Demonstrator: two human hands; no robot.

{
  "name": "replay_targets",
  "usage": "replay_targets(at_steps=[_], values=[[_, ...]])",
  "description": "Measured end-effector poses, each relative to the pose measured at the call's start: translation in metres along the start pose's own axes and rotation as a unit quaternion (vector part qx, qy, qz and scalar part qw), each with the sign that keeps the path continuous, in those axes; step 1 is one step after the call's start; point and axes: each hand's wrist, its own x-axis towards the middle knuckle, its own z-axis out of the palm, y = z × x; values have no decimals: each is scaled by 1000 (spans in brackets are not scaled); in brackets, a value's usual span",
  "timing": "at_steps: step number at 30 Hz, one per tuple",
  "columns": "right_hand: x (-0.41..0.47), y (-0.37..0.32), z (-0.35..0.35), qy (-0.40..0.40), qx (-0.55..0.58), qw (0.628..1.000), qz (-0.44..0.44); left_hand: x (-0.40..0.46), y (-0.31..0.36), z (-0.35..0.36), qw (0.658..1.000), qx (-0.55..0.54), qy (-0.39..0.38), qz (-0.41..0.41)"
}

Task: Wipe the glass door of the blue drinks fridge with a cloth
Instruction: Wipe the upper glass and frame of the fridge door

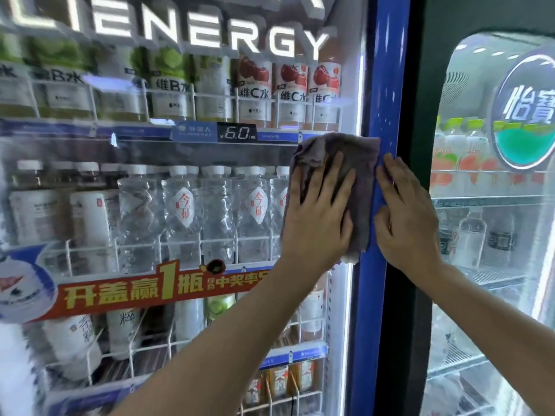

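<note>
At centre right, the left hand (318, 214) presses the grey cloth (357, 175) flat, fingers spread, against the glass door (180, 205) over shelved water bottles (216, 211), while the right hand (405, 217) lies spread on the blue frame (387, 85).

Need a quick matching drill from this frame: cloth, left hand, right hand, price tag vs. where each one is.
Things:
1. cloth
2. left hand
3. right hand
4. price tag

Places:
A. on the shelf edge under the cherry-label bottles
B. flat on the cloth
C. on the blue door frame
D. pressed to the glass at the door's right edge

Pairs: 1-D, 2-B, 3-C, 4-A
</note>
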Motion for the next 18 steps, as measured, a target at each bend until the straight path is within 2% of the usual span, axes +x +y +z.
replay_targets(at_steps=[3,6,9,12,18], values=[[12,-19,-9,44,1,998,49,-19,-10,-13,1000,1,-16,-4],[21,-46,-7,76,25,997,16,-38,-22,-24,999,17,-35,-5],[24,-66,12,5,81,997,-18,-57,-37,-38,998,43,-43,-9],[22,-69,32,-55,25,998,-1,-80,-46,-49,997,50,-65,-10],[46,-77,48,-35,-73,997,-13,-128,-85,-77,992,84,-86,-38]])
